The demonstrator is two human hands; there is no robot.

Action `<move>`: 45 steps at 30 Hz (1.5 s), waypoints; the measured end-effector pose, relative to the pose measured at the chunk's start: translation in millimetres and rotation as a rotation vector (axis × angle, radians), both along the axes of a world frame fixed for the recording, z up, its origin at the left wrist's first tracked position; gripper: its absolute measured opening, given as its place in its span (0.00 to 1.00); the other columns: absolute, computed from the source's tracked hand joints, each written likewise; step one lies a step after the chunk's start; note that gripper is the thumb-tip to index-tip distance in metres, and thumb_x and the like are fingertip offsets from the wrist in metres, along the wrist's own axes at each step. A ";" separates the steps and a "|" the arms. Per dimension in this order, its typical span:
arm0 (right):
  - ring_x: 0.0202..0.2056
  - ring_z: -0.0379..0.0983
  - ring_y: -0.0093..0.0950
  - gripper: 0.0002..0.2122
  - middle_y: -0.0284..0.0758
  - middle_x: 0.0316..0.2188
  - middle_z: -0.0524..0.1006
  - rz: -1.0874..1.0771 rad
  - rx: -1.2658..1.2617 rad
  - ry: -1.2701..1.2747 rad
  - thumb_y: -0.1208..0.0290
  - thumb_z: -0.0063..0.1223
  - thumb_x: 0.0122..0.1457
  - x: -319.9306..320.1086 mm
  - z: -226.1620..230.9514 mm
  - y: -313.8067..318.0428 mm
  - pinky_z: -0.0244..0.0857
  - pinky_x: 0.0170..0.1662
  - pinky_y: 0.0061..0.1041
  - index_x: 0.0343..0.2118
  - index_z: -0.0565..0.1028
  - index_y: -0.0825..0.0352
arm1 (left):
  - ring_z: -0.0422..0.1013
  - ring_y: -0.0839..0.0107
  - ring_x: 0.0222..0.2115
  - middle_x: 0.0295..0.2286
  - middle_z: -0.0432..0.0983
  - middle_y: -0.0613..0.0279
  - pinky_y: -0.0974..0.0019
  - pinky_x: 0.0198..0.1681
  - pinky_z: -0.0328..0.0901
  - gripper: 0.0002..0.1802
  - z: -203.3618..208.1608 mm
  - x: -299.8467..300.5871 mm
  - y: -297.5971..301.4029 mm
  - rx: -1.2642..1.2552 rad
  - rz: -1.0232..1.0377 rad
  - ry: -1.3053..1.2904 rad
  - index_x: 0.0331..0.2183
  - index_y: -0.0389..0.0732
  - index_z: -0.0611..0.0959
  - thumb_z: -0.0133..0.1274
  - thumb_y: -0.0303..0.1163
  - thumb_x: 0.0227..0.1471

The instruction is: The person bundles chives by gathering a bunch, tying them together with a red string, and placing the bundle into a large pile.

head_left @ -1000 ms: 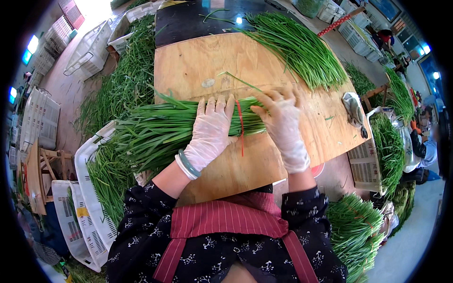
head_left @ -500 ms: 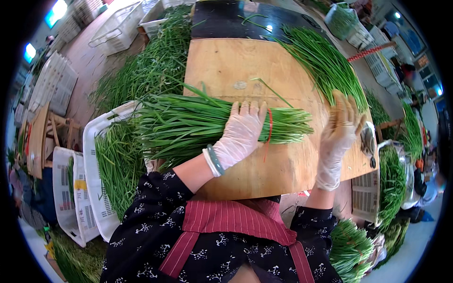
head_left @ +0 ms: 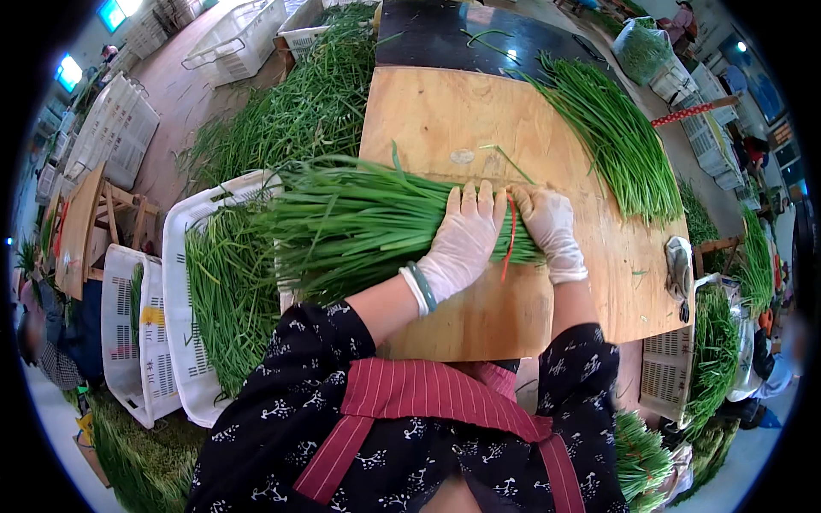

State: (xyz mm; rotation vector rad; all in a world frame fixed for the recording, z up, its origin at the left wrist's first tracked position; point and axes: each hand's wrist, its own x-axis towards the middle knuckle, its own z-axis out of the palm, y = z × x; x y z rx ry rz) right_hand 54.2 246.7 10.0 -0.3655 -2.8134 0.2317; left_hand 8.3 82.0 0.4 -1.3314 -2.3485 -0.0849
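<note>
Where the bundle (head_left: 368, 209) lies: crosswise on the near half of the wooden board (head_left: 479, 321), directly beneath both gloved hands.

Long axis of the bundle: roughly left to right across the wearer's front; the leafy end fans out past the board's left edge toward the white crate (head_left: 178, 282), while the narrower stem end points right.

Red tie (head_left: 511, 227): a thin strip crossing the bundle near its stem end, at a steep angle to the long axis, in the narrow space between the hands; its lower end hangs down on the near side.

Left hand (head_left: 459, 244): palm down on the bundle just left of the tie, fingers extended over the top and pressing rather than pinching; thumb hidden.

Right hand (head_left: 549, 224): at the stem end, just right of the tie, fingers bent; whether they pinch stems or tie cannot be told.

Nearer hand: right for the stem end, left for the leaves; both close beside the tie.

Single stalk (head_left: 510, 162): on the board, beyond the bundle.

Second pile of stalks (head_left: 611, 137): at the far right, apart from both hands, lying obliquely.
</note>
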 end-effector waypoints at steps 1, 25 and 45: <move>0.34 0.72 0.34 0.15 0.36 0.31 0.77 -0.005 0.034 -0.010 0.54 0.43 0.55 0.0 3.1 -0.5 0.55 0.50 0.39 0.34 0.78 0.58 | 0.60 0.54 0.48 0.48 0.61 0.47 0.52 0.51 0.54 0.29 -4.2 0.2 0.7 0.014 0.004 0.039 0.52 0.35 0.63 0.43 0.33 0.46; 0.32 0.69 0.31 0.05 0.29 0.26 0.71 0.548 -0.008 0.239 0.71 0.55 0.44 -6.7 51.8 -113.3 0.58 0.36 0.31 0.27 0.74 0.60 | 0.49 0.50 0.55 0.54 0.54 0.51 0.46 0.57 0.44 0.32 -8.5 38.2 -115.2 0.173 -0.187 -0.319 0.48 0.44 0.71 0.57 0.41 0.39; 0.26 0.71 0.34 0.06 0.35 0.25 0.74 0.377 -0.284 0.290 0.69 0.56 0.47 -16.4 25.0 -112.0 0.65 0.30 0.29 0.28 0.77 0.61 | 0.52 0.56 0.54 0.51 0.58 0.57 0.52 0.55 0.48 0.35 -10.5 38.2 -133.8 0.164 -0.166 -0.387 0.50 0.43 0.68 0.57 0.40 0.37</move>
